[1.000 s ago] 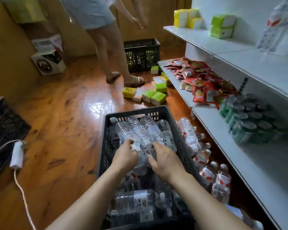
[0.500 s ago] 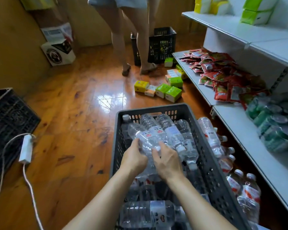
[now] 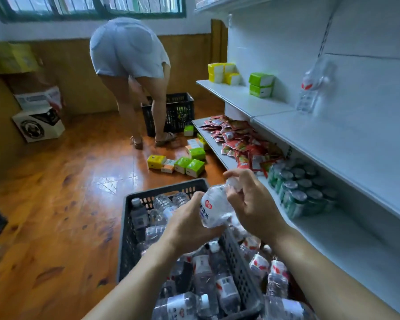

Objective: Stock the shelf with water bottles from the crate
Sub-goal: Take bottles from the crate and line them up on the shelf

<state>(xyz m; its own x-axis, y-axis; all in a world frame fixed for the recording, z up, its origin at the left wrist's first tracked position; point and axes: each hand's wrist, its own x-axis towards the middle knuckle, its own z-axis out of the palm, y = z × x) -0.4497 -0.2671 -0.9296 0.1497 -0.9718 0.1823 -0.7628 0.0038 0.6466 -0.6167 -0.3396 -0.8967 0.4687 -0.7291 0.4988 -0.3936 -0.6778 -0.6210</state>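
Bottle (image 3: 214,210) gripped by both hands above crate (image 3: 134,239) rim, beside shelf (image 3: 333,245) edge.

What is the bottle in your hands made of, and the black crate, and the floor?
The bottle looks like thin clear plastic: see-through and ridged, with a printed label. The black crate looks like hard matte plastic, moulded as an open grid. The floor looks like varnished wood: grain, dark knots and a glossy reflection, though it may be a wood-look surface.

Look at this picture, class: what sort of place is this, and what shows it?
Probably a small shop or its stockroom. White retail shelves hold red snack packets and green cans, and a black crate full of water bottles stands on the floor for stocking.
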